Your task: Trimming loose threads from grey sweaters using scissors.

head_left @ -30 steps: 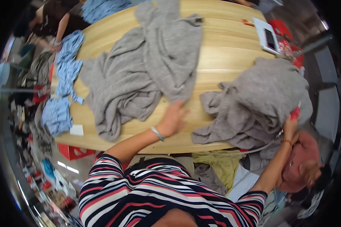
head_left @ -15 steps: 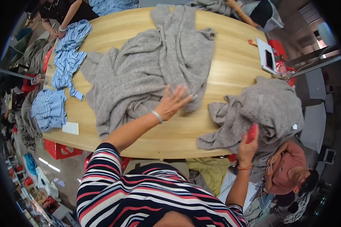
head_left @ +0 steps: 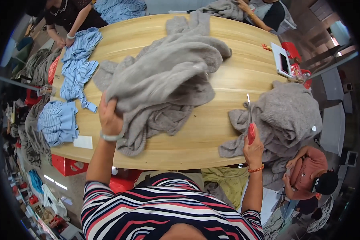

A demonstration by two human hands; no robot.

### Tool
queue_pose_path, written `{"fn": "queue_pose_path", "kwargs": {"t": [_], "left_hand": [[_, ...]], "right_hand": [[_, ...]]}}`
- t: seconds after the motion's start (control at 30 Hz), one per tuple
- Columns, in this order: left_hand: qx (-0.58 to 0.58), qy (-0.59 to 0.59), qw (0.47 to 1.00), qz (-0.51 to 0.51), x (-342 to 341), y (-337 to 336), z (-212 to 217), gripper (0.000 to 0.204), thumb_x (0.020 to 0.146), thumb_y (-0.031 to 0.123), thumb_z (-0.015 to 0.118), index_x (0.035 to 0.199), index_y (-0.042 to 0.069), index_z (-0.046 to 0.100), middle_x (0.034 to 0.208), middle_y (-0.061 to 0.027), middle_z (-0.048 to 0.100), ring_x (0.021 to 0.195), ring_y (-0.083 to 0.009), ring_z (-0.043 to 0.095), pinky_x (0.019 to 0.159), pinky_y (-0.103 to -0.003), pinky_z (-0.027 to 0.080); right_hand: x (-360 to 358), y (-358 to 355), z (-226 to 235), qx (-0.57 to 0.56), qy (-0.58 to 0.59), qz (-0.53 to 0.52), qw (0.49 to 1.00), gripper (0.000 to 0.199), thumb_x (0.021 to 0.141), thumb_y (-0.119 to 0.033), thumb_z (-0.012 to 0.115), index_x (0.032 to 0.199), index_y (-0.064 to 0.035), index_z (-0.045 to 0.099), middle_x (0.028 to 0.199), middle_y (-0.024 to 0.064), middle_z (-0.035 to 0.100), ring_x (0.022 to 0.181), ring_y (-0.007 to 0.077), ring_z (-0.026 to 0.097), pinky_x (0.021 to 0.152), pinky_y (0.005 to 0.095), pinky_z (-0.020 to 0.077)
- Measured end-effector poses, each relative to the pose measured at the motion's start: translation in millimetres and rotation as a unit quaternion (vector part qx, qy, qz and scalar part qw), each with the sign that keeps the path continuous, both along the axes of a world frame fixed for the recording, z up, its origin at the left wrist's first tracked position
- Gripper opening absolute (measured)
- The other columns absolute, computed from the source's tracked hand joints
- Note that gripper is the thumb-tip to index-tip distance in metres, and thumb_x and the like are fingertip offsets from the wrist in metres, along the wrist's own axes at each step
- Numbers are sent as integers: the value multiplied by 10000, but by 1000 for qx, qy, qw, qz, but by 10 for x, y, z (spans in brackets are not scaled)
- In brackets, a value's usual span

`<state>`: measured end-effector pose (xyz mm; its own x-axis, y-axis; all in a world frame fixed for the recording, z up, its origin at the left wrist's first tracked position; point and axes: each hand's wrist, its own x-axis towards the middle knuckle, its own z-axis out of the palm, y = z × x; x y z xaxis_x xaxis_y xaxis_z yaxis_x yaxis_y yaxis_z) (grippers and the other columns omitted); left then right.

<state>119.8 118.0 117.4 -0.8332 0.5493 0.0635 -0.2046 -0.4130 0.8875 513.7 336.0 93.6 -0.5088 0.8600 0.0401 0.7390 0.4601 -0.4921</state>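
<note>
- Under the left hand, the large grey knit garment is now gathered into a raised heap; half a second ago the same hand lay flat on it, fingers spread, with the cloth smoothed out across the worktop.
- That hand is now closed, pinching a fold of the grey knit at its near left edge, wrist bent upward, a pale band on the wrist.
- Judging by the bunched cloth, the garment is being lifted or turned over rather than pressed flat.
- The right hand has come up from the worktop's near edge; its fingers are pressed together around the red handle of a pair of scissors, blades pointing away from the person.
- Just beyond the right hand lies a second grey knit garment, crumpled, hanging over the worktop edge, with a small white tag on its far right side.
- Left of the left hand, near the worktop edge, sits a small white rectangular label; past it lie blue striped garments.
- Far beyond the right hand, a white flat rectangular device lies beside a small orange-red packet.
</note>
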Motion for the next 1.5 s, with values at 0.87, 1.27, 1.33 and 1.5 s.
{"fn": "queue_pose_path", "kwargs": {"t": [0.87, 1.27, 1.33, 1.5], "left_hand": [[-337, 574, 743, -68, 246, 693, -1105, 329, 767, 120, 664, 1086, 66, 605, 968, -152, 563, 900, -324, 545, 765, -366, 449], [-388, 460, 765, 229, -1400, 333, -1052, 264, 760, 128, 556, 991, 10, 604, 898, -207, 622, 804, -378, 591, 763, -428, 476], [-429, 372, 775, 276, -2028, -170, -1076, 307, 751, 131, 587, 1032, 7, 591, 982, -207, 613, 893, -374, 577, 820, -440, 454], [-340, 634, 656, 228, -1043, -63, -764, 371, 775, 109, 618, 1127, 18, 546, 1150, -187, 555, 1128, -369, 479, 975, -457, 355]], "right_hand": [[-393, -463, -230, -85, -87, 95, 988, 500, 864, -148, 580, 1344, -137, 439, 899, 237, 623, 821, 434, 593, 731, 479, 474], [-628, -586, -242, -85, -93, 155, 980, 510, 864, -176, 598, 1347, -177, 433, 815, 217, 607, 788, 404, 589, 692, 474, 460], [-624, -579, -223, -79, -90, 154, 981, 510, 864, -174, 598, 1346, -176, 431, 809, 220, 606, 777, 409, 589, 685, 477, 459], [-524, -650, -334, -91, -100, 156, 979, 513, 864, -169, 595, 1349, -166, 426, 809, 223, 612, 763, 412, 593, 674, 481, 461]]}}
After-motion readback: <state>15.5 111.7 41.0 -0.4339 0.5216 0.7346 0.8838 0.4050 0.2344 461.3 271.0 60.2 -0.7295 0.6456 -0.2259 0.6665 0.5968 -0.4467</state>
